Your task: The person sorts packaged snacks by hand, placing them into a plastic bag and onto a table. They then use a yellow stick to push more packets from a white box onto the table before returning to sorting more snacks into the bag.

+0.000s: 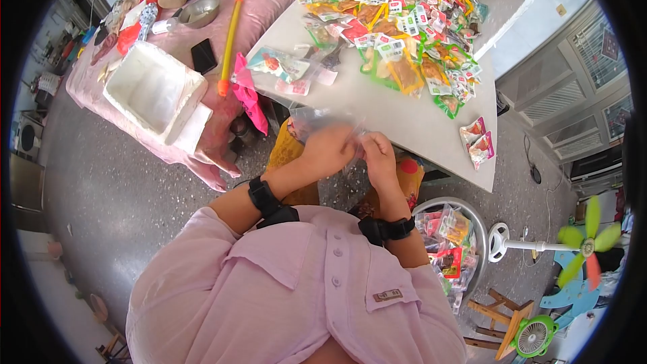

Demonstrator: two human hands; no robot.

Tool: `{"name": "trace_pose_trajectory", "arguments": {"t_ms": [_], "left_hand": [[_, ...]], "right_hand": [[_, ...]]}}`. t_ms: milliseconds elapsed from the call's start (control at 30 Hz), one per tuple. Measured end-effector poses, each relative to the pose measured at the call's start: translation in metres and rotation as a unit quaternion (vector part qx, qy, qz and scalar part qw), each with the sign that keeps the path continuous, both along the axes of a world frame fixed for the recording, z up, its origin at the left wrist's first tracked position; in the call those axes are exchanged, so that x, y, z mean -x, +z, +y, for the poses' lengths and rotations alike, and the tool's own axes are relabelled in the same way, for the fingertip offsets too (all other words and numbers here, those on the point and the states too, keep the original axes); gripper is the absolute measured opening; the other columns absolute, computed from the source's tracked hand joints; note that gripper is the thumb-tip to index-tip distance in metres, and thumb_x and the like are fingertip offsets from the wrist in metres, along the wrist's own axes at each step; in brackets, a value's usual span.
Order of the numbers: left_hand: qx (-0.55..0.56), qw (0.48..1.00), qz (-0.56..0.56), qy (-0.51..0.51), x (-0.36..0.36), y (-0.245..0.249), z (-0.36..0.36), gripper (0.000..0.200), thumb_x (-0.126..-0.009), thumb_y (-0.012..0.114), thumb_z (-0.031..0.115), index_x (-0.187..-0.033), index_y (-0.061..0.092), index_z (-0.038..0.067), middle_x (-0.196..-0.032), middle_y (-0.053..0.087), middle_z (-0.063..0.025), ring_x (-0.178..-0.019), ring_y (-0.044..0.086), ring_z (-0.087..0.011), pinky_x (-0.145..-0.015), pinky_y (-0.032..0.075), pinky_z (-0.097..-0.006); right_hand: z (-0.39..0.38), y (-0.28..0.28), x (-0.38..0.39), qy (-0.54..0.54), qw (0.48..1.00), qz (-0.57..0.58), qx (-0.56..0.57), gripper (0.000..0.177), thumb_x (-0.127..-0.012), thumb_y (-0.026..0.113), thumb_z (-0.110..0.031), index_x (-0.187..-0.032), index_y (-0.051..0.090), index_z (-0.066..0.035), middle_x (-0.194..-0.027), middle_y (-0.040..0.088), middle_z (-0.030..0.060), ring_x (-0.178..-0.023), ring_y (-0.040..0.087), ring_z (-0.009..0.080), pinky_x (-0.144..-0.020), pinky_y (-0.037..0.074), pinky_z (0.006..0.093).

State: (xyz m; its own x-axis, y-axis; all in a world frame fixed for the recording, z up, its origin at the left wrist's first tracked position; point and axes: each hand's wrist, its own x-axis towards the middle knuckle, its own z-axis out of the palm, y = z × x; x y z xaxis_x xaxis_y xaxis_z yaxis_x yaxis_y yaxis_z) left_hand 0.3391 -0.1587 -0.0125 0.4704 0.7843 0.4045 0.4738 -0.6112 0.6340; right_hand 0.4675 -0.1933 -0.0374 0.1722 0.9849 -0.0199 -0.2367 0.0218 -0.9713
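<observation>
My left hand point(331, 151) and my right hand point(379, 155) are close together at the near edge of the white table point(404, 118). Both have their fingers closed on a clear plastic bag point(317, 119), which spreads out beyond my left hand and is partly blurred. Past the bag, several flat packets point(280, 64) lie on the table's left part. A large heap of colourful sealed food packets point(404, 40) covers the far part. Two red and white packets point(478, 142) rest near the right edge.
A metal basin point(480, 229) of bagged packets stands at the lower right, beside a fan point(588, 247) and a wooden stool point(507, 323). On the pink-covered surface at left are a white foam box point(153, 91), a phone point(203, 56), a metal bowl point(199, 11) and a yellow stick point(234, 40).
</observation>
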Motion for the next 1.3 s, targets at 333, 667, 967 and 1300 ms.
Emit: {"name": "trace_pose_trajectory", "arguments": {"t_ms": [333,667,967,1300], "left_hand": [[-0.224,0.974,-0.015,0.000,0.004,0.058,0.023,0.023,-0.060,0.053,0.004,-0.082,0.052,0.002,-0.071,0.051,-0.0132,-0.063,0.051,-0.0300,-0.054,0.042,-0.0368],[-0.355,0.894,0.087,0.259,0.089,0.067,0.091,0.014,-0.065,0.051,0.008,-0.079,0.053,0.006,-0.061,0.048,-0.0078,-0.053,0.049,-0.0255,-0.048,0.039,-0.0359],[-0.168,0.927,0.167,0.292,0.118,-0.021,0.189,0.012,-0.073,0.045,0.014,-0.082,0.049,0.007,-0.073,0.054,-0.0138,-0.065,0.053,-0.0313,-0.058,0.042,-0.0403],[-0.087,0.948,0.099,0.291,0.112,-0.071,0.196,0.012,-0.074,0.043,0.017,-0.078,0.049,0.008,-0.076,0.053,-0.0129,-0.070,0.052,-0.0311,-0.060,0.042,-0.0400]], "right_hand": [[0.026,0.020,-0.016,-0.039,0.997,0.057,-0.045,0.013,-0.081,0.043,-0.013,-0.078,0.050,-0.004,-0.072,0.054,0.0026,-0.065,0.049,0.0080,-0.056,0.040,0.0209],[0.079,0.015,-0.019,0.037,0.996,-0.039,0.074,0.016,-0.077,0.047,-0.013,-0.090,0.047,-0.003,-0.077,0.052,0.0032,-0.072,0.052,0.0111,-0.061,0.043,0.0248],[0.178,-0.011,0.001,-0.021,0.966,-0.231,0.117,0.050,-0.069,0.053,-0.011,-0.111,0.033,0.004,-0.073,0.052,0.0105,-0.053,0.052,0.0155,-0.048,0.042,0.0254],[0.195,-0.018,0.034,0.061,0.954,-0.273,0.105,0.039,-0.067,0.053,-0.016,-0.102,0.045,0.001,-0.085,0.055,0.0171,-0.078,0.055,0.0249,-0.066,0.042,0.0322]]}}
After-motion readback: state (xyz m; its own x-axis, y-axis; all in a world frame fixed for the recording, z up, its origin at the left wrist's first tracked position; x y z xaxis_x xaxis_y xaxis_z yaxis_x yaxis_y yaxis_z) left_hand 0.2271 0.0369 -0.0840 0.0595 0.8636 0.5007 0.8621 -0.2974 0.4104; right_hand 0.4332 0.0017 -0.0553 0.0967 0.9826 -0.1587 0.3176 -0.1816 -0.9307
